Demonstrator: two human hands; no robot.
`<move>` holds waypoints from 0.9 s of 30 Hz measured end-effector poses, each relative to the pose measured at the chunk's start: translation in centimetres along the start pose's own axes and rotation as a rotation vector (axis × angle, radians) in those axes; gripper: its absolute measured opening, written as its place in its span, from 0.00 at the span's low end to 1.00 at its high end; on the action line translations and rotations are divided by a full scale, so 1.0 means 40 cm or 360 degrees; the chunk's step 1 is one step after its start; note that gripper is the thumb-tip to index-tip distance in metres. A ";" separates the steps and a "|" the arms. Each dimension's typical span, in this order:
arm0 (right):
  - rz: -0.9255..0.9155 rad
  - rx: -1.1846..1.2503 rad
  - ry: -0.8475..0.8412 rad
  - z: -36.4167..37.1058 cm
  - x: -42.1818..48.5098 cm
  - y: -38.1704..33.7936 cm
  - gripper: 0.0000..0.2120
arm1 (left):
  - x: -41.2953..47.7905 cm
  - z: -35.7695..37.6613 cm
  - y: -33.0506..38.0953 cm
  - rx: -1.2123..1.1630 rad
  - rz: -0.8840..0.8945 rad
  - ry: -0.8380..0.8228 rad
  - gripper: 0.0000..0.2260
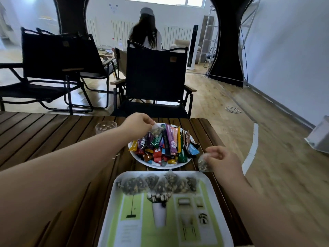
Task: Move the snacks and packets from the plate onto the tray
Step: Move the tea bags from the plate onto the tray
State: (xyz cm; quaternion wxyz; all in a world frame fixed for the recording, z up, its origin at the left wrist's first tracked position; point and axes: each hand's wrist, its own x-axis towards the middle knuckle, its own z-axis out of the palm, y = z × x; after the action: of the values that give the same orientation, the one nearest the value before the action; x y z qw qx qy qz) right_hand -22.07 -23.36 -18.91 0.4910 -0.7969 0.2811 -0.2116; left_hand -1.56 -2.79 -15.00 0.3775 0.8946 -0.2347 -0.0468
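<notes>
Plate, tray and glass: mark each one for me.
plate (136, 156): head view, bare white rim at its near left.
tray (114, 196): head view, white left rim.
glass (106, 127): head view, clear wall, left of the plate.

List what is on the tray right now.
On the tray, a row of clear mesh packets of seed mix lies along its far edge, overlapping. The rest shows only its printed green picture. Whatever lies beneath the overlapping packets is hidden.

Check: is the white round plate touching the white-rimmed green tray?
Apart. The head view shows a strip of dark wooden table between the plate and the tray.
</notes>
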 end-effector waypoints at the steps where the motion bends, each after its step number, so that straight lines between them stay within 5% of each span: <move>1: 0.0017 0.0029 0.0002 0.003 -0.009 -0.002 0.09 | 0.002 0.004 -0.003 0.0004 -0.0040 0.0006 0.07; 8: -0.0085 0.0041 0.0014 0.034 0.027 -0.034 0.10 | 0.049 0.046 -0.009 0.0107 -0.0047 -0.0010 0.22; 12: -0.0037 0.0041 0.0037 0.038 0.049 -0.012 0.10 | 0.071 0.065 -0.022 0.0073 -0.0085 0.0179 0.05; 19: 0.0056 -0.0382 0.0067 0.026 0.017 0.061 0.10 | -0.042 0.027 0.003 -0.0134 0.0241 0.0163 0.05; 27: 0.0294 -0.0394 -0.0099 0.053 -0.040 0.091 0.09 | -0.219 0.032 0.043 -0.0751 -0.0035 0.0152 0.05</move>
State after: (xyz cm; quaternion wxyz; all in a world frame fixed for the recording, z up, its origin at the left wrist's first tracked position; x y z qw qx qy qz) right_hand -22.85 -22.22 -23.17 0.4149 -0.8282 0.3618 -0.1046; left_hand -10.33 -0.66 -15.54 0.5861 0.7854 -0.1894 -0.0622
